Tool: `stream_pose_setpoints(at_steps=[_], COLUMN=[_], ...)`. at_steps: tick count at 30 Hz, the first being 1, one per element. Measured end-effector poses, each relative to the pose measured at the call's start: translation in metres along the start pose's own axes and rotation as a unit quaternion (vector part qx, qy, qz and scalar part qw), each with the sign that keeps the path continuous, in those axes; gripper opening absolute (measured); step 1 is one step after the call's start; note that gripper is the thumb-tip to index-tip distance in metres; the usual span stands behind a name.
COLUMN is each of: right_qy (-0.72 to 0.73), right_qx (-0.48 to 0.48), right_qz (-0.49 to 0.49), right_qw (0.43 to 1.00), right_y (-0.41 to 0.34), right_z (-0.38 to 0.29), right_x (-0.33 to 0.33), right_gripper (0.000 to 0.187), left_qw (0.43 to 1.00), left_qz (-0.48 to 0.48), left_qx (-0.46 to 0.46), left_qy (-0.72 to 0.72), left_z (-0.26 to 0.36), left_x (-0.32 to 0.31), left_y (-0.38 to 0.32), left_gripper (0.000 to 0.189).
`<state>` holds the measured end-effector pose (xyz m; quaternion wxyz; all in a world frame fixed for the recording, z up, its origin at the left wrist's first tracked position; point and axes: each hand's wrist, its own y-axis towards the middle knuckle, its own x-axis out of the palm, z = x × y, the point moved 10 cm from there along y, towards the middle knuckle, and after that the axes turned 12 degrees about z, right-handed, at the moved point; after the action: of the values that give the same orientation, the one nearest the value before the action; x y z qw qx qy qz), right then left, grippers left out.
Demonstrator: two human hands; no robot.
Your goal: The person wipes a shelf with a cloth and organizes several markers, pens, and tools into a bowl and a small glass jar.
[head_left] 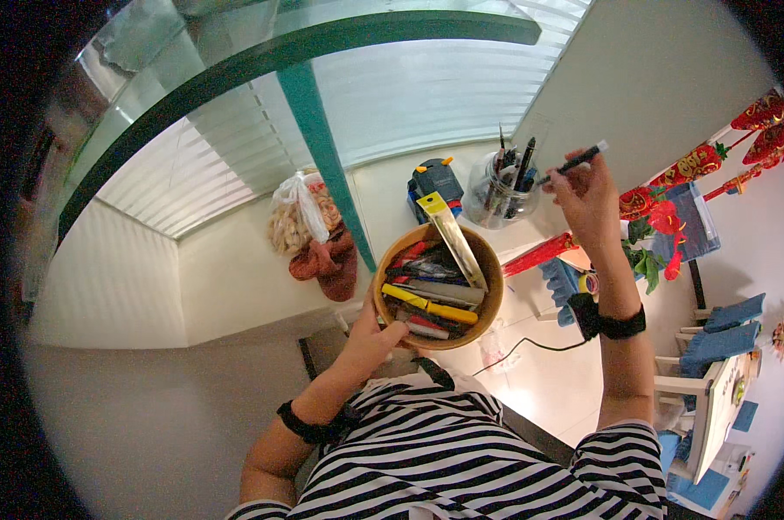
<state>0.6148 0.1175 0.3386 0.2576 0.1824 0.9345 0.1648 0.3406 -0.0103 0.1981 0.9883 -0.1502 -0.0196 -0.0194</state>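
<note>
My left hand [373, 341] grips the near left rim of a round tan container [494, 312], its thumb over the edge. Inside lie several pens and slim tools, among them a yellow-handled tool [431, 305] and a grey one beside it. A long flat packet with a yellow top [453, 237] leans out over the far rim. Up to the right, my right hand [587, 201] holds a black pen [575, 162] with a clear end between thumb and fingers. Just left of that hand stands a clear jar [479, 198] with several pens and pencils upright in it.
A dark grey device with orange tabs [438, 179] sits on the white ledge, left of the jar. A green window frame bar [323, 149] runs down past a bag of tan pieces [301, 224] and a reddish-brown cloth item [333, 266]. Red ornaments [687, 166] hang at right.
</note>
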Motion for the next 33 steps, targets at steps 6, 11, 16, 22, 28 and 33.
stream_pose_setpoints(at_steps=[6,11,16,22,28,33], right_qy=[-0.145,-0.096,0.001,-0.096,-0.010,0.102], right_qx=[-0.023,-0.045,-0.108,-0.128,-0.125,0.125], right_qz=[-0.089,0.010,-0.028,-0.193,-0.175,-0.232], right_qw=[0.985,0.994,0.994,0.968,0.977,0.959], right_y=[0.017,0.020,-0.021,-0.074,-0.077,-0.076], right_z=[0.028,0.011,-0.044,-0.048,-0.040,0.002], right_x=[0.027,0.008,0.021,0.084,0.087,0.084], right_gripper=[0.022,0.024,0.015,0.035,0.032,0.017], left_qw=[0.996,0.997,0.999,1.000,1.000,0.998], left_qz=[0.005,0.006,0.018,-0.003,-0.023,-0.022], left_qx=[-0.069,-0.063,-0.025,0.011,0.018,-0.031], left_qy=[-0.060,-0.051,0.033,0.003,0.002,-0.057], left_z=[-0.004,0.001,-0.001,0.004,0.000,0.000], left_x=[0.004,0.001,-0.009,0.001,0.005,0.002], left_y=[-0.010,-0.008,-0.003,0.000,0.001,-0.002], left_gripper=[0.070,0.068,0.068,0.070,0.071,0.071])
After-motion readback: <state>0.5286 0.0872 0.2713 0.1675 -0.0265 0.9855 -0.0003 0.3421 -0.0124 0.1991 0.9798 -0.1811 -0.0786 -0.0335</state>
